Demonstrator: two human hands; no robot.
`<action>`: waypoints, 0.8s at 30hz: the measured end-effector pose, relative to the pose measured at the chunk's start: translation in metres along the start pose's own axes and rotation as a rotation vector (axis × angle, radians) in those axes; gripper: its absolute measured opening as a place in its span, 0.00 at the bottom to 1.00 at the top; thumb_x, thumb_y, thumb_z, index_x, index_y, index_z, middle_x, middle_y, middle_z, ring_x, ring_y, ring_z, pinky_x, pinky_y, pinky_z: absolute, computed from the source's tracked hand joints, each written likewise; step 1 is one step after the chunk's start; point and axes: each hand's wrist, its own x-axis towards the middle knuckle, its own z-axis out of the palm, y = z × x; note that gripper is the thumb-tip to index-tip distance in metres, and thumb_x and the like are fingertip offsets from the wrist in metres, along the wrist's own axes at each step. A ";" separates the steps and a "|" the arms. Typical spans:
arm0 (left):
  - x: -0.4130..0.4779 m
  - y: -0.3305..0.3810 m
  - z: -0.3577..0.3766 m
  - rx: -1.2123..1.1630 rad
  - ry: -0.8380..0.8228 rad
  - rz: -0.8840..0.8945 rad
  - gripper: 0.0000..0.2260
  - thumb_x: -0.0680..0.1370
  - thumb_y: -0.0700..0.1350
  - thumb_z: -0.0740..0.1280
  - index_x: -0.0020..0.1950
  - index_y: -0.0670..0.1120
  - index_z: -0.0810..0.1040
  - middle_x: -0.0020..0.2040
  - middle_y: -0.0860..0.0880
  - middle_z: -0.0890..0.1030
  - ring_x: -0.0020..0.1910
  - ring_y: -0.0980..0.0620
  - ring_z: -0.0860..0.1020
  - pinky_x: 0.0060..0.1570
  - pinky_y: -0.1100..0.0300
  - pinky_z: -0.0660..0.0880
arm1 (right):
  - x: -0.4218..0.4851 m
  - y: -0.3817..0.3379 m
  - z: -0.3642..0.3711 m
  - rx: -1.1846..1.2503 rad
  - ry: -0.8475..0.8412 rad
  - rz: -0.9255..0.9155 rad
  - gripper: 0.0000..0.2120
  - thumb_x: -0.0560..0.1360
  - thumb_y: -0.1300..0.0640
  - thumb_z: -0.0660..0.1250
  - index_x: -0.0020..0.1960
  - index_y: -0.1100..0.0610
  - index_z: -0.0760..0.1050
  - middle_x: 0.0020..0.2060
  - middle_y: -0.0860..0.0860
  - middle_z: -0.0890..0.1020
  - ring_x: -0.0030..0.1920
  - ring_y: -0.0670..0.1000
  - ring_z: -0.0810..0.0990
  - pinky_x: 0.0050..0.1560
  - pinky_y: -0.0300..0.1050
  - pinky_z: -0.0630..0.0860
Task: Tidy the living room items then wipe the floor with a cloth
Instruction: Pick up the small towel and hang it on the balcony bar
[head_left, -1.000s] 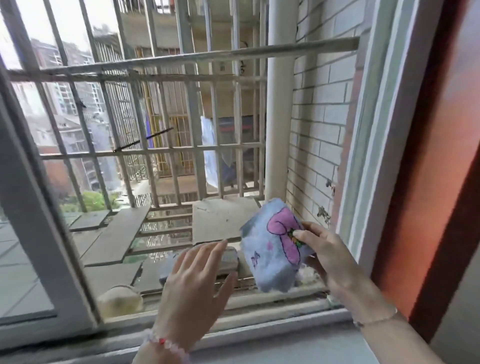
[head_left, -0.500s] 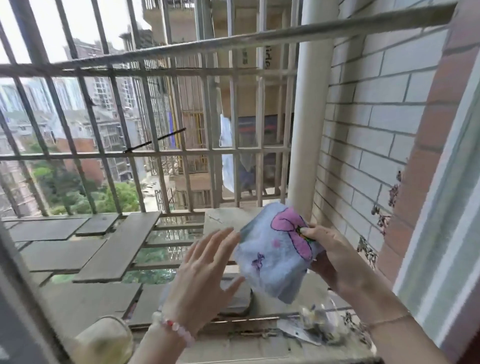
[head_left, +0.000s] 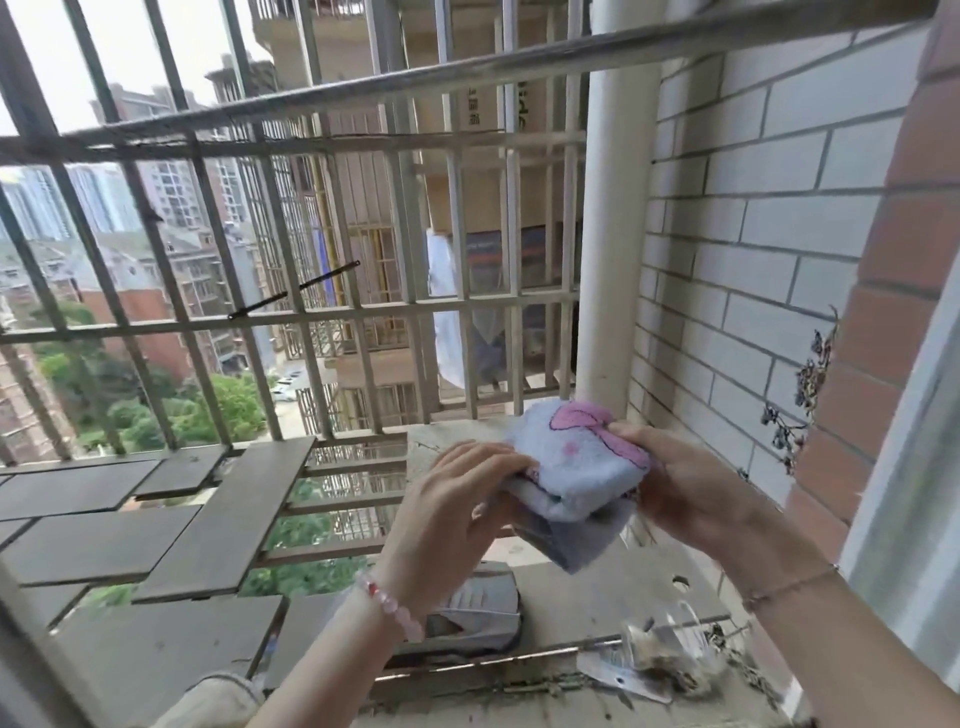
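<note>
A pale blue cloth (head_left: 576, 467) with a pink bow print is bunched between both hands, out past the window over the barred ledge. My left hand (head_left: 447, 514) grips its left side, fingers curled on the fabric. My right hand (head_left: 685, 483) pinches the right side by the pink bow. A darker fold of the cloth hangs down below the hands.
Metal security bars (head_left: 363, 312) cage the ledge. Grey flat boards (head_left: 156, 519) lie across its floor bars at the left. A white pipe (head_left: 613, 234) and brick wall (head_left: 779, 234) stand at the right. A grey object (head_left: 478, 618) and dried plant debris (head_left: 670, 660) lie on the ledge near the sill.
My left hand, open and reaching before, has closed onto the cloth's left side. The cloth has gone from hanging flat to being bunched between both hands. The view has leaned further out the window.
</note>
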 end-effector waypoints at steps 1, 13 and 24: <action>0.006 0.000 -0.005 -0.050 -0.025 -0.055 0.11 0.74 0.47 0.66 0.54 0.45 0.80 0.49 0.54 0.81 0.50 0.58 0.78 0.51 0.59 0.76 | 0.001 -0.002 0.002 -0.013 0.030 -0.008 0.31 0.62 0.47 0.76 0.56 0.67 0.77 0.51 0.65 0.74 0.51 0.59 0.70 0.49 0.50 0.71; 0.087 0.002 -0.053 -0.718 -0.260 -0.780 0.07 0.76 0.43 0.66 0.46 0.43 0.83 0.42 0.43 0.82 0.40 0.50 0.80 0.40 0.59 0.77 | -0.011 -0.035 0.024 -0.492 0.068 -0.150 0.19 0.73 0.38 0.58 0.55 0.47 0.78 0.49 0.50 0.84 0.52 0.49 0.81 0.51 0.45 0.77; 0.128 0.022 -0.083 -0.363 -0.273 -0.492 0.05 0.76 0.47 0.66 0.41 0.51 0.80 0.37 0.54 0.83 0.34 0.61 0.81 0.36 0.68 0.77 | 0.012 -0.083 0.064 -0.517 -0.058 -0.431 0.20 0.65 0.52 0.72 0.55 0.58 0.78 0.47 0.55 0.84 0.48 0.55 0.83 0.47 0.47 0.80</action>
